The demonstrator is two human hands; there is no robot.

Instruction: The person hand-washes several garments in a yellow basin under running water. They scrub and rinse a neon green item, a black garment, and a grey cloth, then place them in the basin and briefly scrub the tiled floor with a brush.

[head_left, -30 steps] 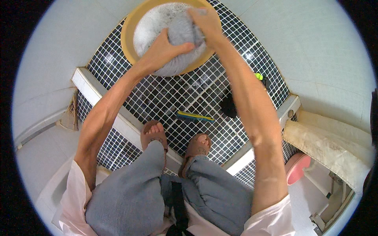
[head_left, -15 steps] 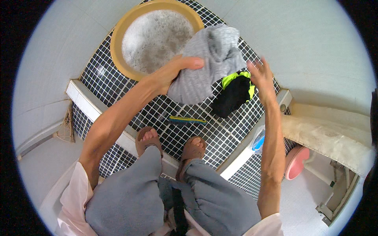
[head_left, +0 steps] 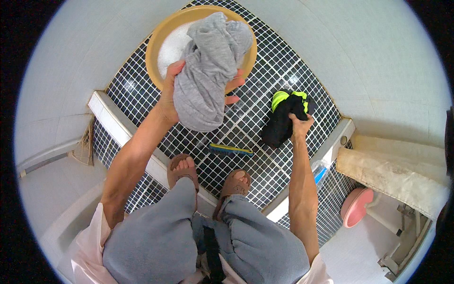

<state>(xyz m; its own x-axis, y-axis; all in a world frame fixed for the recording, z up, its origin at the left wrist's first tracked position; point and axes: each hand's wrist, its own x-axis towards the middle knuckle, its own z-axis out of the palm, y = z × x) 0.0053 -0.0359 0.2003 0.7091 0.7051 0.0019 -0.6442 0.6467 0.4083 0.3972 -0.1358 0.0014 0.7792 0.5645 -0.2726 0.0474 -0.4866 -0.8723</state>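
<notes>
A bunched grey cloth garment [head_left: 208, 71] rests in my left hand [head_left: 169, 97], with the thumb on one side and fingers curled round the other. It hangs over the yellow-brown basin [head_left: 153, 59] and hides part of the white suds [head_left: 174, 46] inside. To the right, a black garment with neon-yellow parts [head_left: 276, 127] lies bunched on the tiles. My right hand [head_left: 301, 127] has its fingers pinched on that garment's right edge. A scrub brush [head_left: 231, 150] with a yellow-and-blue back lies in front of my feet.
Dark tiles with white grout [head_left: 255, 113] cover the floor. White raised ledges [head_left: 111, 113] cross it on both sides. A blue-and-clear packet [head_left: 320, 173] lies by the right ledge, near a pink basin [head_left: 355, 207] and a cream sheet [head_left: 388, 163]. Pale walls curve around.
My left hand has carried the grey garment left, over the basin. My right hand has come away from beside it and down onto the black garment, closing on its edge.
</notes>
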